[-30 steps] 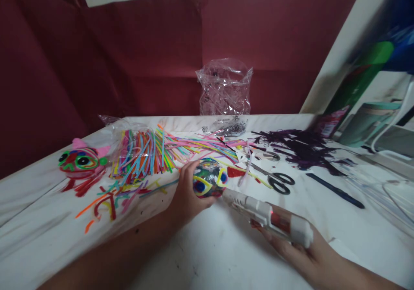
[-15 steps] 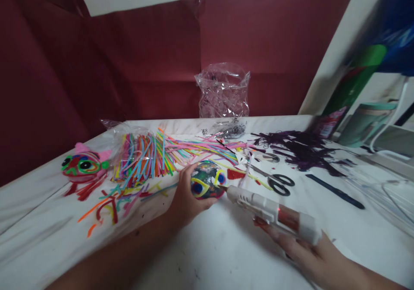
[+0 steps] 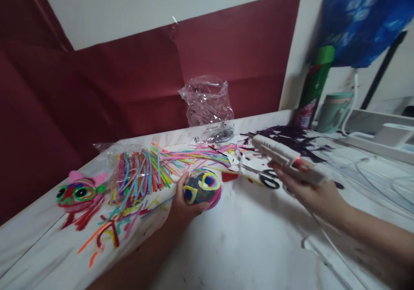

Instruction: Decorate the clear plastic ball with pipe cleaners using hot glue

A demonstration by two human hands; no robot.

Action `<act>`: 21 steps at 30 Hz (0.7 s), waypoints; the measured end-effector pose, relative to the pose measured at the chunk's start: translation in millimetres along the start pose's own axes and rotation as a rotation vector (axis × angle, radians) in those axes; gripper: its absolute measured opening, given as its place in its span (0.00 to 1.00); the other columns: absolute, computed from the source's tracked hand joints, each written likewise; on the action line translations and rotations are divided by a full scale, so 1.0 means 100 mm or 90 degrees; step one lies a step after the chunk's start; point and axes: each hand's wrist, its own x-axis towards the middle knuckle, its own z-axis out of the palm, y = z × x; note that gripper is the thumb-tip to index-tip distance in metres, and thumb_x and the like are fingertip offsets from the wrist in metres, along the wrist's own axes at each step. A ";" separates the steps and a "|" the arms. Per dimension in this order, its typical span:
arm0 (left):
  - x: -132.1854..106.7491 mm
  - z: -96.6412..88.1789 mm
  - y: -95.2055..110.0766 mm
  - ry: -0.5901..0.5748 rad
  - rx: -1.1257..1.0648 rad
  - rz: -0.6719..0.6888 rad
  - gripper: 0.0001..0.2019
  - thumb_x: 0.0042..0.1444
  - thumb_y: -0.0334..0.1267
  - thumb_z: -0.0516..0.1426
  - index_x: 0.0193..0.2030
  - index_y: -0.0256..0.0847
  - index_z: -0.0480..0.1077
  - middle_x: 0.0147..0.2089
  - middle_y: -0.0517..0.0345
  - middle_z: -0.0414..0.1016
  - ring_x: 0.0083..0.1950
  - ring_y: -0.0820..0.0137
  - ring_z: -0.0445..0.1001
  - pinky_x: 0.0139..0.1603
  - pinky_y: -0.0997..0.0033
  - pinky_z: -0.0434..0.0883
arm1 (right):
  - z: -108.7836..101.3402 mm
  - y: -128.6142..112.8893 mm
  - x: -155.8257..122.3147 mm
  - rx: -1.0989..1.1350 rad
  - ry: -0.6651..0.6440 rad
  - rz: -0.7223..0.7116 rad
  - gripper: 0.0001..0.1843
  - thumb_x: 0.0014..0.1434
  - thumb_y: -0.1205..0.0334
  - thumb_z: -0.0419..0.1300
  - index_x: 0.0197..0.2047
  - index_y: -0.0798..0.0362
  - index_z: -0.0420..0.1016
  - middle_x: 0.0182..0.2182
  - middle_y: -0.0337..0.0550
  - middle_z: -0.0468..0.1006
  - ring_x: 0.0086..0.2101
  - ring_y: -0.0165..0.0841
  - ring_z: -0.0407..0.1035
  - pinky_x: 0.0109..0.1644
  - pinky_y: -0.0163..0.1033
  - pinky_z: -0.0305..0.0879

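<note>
My left hand point(image 3: 186, 199) is closed around the side of a dark painted ball point(image 3: 202, 190). Two eyes ringed in yellow, white and blue sit on the ball, and pink and purple strips curve along its right edge. My right hand point(image 3: 304, 188) grips a white hot glue gun point(image 3: 284, 154), raised over the table to the right of the ball. Its nozzle points up and left, away from the ball, and a small red light glows on its body. Behind the gun, scissors with black handles point(image 3: 269, 179) lie partly covered by it.
Colourful pipe cleaners point(image 3: 139, 171) lie in a pile at left, with cut scraps before them. A pink decorated figure point(image 3: 79, 195) stands far left. Purple shreds point(image 3: 291, 137), a green cup point(image 3: 334, 111) and a white power strip point(image 3: 388, 141) are at right. A clear plastic bag point(image 3: 207, 102) stands behind.
My right hand has lifted the glue gun away from the ball, up and to the right. The ball has turned slightly in my left hand. The whole view has shifted toward the right.
</note>
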 end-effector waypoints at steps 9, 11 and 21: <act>-0.01 0.06 0.04 -0.016 0.074 0.040 0.45 0.35 0.39 0.69 0.62 0.44 0.55 0.61 0.44 0.63 0.58 0.49 0.68 0.56 0.46 0.69 | -0.41 0.76 0.19 -0.467 -0.151 -0.174 0.05 0.57 0.60 0.50 0.30 0.50 0.62 0.28 0.46 0.73 0.30 0.38 0.69 0.31 0.38 0.63; -0.01 0.07 0.02 -0.005 0.055 0.044 0.44 0.35 0.39 0.69 0.61 0.44 0.56 0.61 0.43 0.64 0.57 0.49 0.69 0.55 0.45 0.70 | -0.45 0.90 0.14 -0.497 -0.199 -0.202 0.02 0.52 0.65 0.52 0.30 0.51 0.64 0.30 0.49 0.73 0.32 0.40 0.70 0.32 0.39 0.64; 0.00 0.04 0.03 -0.048 0.084 0.047 0.45 0.34 0.38 0.69 0.61 0.44 0.55 0.62 0.43 0.61 0.60 0.50 0.67 0.56 0.50 0.69 | -0.51 1.05 0.02 -0.469 -0.264 -0.243 0.03 0.52 0.67 0.57 0.31 0.51 0.71 0.26 0.45 0.74 0.29 0.37 0.70 0.32 0.37 0.65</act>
